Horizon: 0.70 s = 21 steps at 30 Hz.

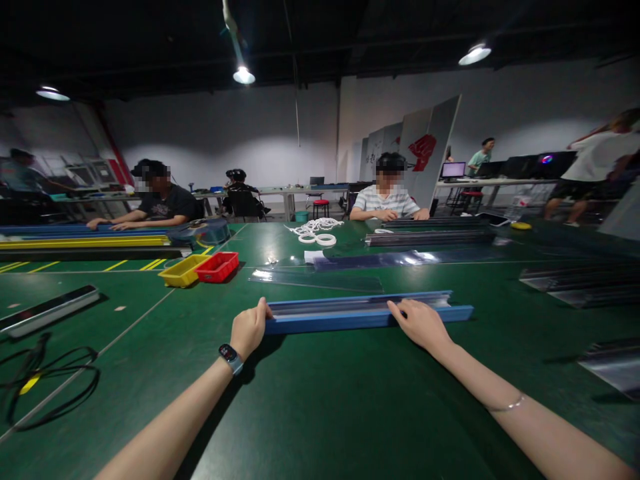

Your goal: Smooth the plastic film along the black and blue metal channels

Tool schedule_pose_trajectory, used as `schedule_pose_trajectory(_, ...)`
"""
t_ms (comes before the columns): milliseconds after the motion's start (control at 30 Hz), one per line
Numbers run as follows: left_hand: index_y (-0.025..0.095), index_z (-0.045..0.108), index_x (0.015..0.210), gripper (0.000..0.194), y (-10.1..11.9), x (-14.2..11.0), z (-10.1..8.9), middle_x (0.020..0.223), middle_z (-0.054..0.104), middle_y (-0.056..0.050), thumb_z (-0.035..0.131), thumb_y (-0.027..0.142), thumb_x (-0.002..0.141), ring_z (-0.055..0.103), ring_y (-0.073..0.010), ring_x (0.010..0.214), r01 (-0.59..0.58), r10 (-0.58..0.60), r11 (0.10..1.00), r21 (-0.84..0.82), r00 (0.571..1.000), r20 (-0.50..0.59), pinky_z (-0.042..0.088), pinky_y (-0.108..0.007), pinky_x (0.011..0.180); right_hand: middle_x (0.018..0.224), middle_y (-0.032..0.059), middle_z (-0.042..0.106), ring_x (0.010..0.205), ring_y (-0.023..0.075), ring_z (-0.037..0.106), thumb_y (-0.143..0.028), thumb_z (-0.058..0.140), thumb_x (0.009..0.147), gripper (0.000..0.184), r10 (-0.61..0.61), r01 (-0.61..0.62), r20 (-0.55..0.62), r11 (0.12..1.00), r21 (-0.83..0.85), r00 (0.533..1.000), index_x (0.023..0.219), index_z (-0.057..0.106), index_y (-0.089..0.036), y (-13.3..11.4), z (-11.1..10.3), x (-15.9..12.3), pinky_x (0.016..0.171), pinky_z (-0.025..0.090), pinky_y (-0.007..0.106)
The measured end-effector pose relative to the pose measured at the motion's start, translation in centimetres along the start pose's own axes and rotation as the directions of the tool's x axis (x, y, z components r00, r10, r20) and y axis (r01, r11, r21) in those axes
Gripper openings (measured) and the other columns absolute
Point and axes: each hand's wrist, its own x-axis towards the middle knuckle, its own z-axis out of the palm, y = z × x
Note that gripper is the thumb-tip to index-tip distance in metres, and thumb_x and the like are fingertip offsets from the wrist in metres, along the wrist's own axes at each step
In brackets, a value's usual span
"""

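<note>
A long blue channel-shaped profile (330,324) lies across the green table in front of me, its trough facing up and a greyish lining inside. My left hand (250,327) is closed round its left end, thumb on top. Toward the right end, my right hand (419,321) grips the near wall, with the thumb and fingers over the edge; a small dark spot shows under the fingers. Just beyond the profile, a clear plastic strip (320,280) rests flat. Farther back is a longer glossy transparent strip (370,260).
Yellow bin (183,270) and red bin (219,267) stand left of centre. White rings (326,239) and cord lie farther back. Dark profiles (575,283) are at right. A black cable (55,380) and a silver-black bar (55,310) lie at left. Co-workers sit across the table.
</note>
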Motion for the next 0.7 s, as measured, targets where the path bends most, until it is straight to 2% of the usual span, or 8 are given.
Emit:
schedule_pose_trajectory(100,0.019,0.058,0.066,0.050,0.2,-0.1,0.0,0.063,0.058,0.000,0.016,0.035,0.085,0.052,-0.0081,0.062,-0.027,0.026,0.998,0.053,1.000,0.018,0.031,-0.018,0.059,0.063,0.0047,0.053,0.063,0.0128,0.048,-0.044,0.023,0.082,0.047,-0.023,0.023,-0.015,0.999,0.021,1.000,0.060,0.055,-0.017,0.1,0.0,-0.1,0.062,0.031,0.025)
schedule_pose_trajectory(267,0.017,0.057,0.067,0.043,0.7,-0.2,-0.2,0.058,0.055,-0.003,0.024,0.039,0.083,0.049,-0.0112,0.058,-0.185,0.188,0.958,0.221,0.982,0.006,0.029,-0.021,0.057,0.063,0.0043,0.053,0.065,0.0133,0.048,-0.042,0.023,0.083,0.045,-0.043,0.044,-0.020,0.998,0.048,0.999,0.063,0.054,-0.017,0.1,-0.1,-0.2,0.067,0.031,0.026)
schedule_pose_trajectory(400,0.018,0.054,0.071,0.035,1.3,-0.5,-0.5,0.053,0.051,-0.002,0.029,0.040,0.081,0.047,-0.0109,0.056,-0.294,0.305,0.913,0.283,0.952,0.004,0.028,-0.022,0.056,0.064,0.0044,0.054,0.068,0.0137,0.049,-0.042,0.023,0.083,0.044,-0.047,0.048,-0.024,0.997,0.067,0.999,0.067,0.055,-0.017,0.2,-0.1,-0.3,0.068,0.031,0.026)
schedule_pose_trajectory(533,0.018,0.052,0.066,0.034,1.7,-0.5,-0.7,0.055,0.052,-0.002,0.033,0.044,0.079,0.047,-0.0104,0.057,-0.348,0.361,0.888,0.300,0.932,0.010,0.029,-0.022,0.058,0.065,0.0047,0.054,0.068,0.0136,0.049,-0.042,0.022,0.083,0.044,-0.059,0.060,-0.024,0.996,0.071,0.998,0.068,0.055,-0.017,0.3,0.0,-0.3,0.069,0.031,0.026)
schedule_pose_trajectory(700,0.017,0.051,0.065,0.034,1.6,-0.3,-0.6,0.061,0.052,-0.003,0.038,0.046,0.076,0.047,-0.0108,0.063,-0.373,0.387,0.895,0.244,0.922,-0.009,0.031,-0.023,0.063,0.066,0.0041,0.053,0.070,0.0140,0.047,-0.040,0.023,0.083,0.041,-0.060,0.060,-0.009,0.995,0.079,0.998,0.068,0.053,-0.017,0.4,0.0,-0.3,0.069,0.030,0.027)
